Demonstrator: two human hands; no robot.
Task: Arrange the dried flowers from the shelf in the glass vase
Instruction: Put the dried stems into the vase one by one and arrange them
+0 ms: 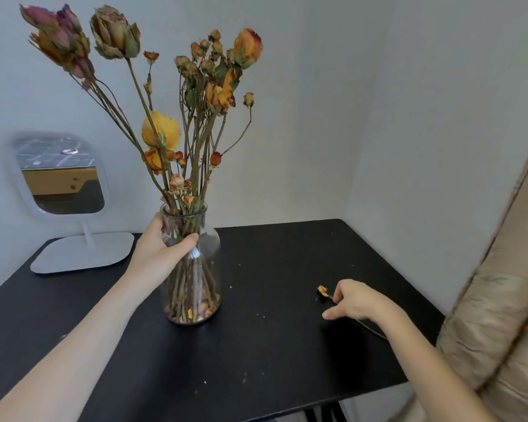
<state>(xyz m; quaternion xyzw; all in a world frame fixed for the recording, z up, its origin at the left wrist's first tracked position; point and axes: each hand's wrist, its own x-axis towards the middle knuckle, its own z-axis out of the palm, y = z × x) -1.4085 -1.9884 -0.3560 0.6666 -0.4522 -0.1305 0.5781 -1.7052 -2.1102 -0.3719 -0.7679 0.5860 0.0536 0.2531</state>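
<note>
The left grip curls round the neck of the glass vase, thumb across the front, bare forearm stretched forward. The right grip, knuckles up, pinches a dried flower by its stem, low over the tabletop.

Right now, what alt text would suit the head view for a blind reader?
A left hand grips the neck of a clear glass vase of dried orange and pink flowers on a black table; the right hand pinches one loose dried stem.
</note>
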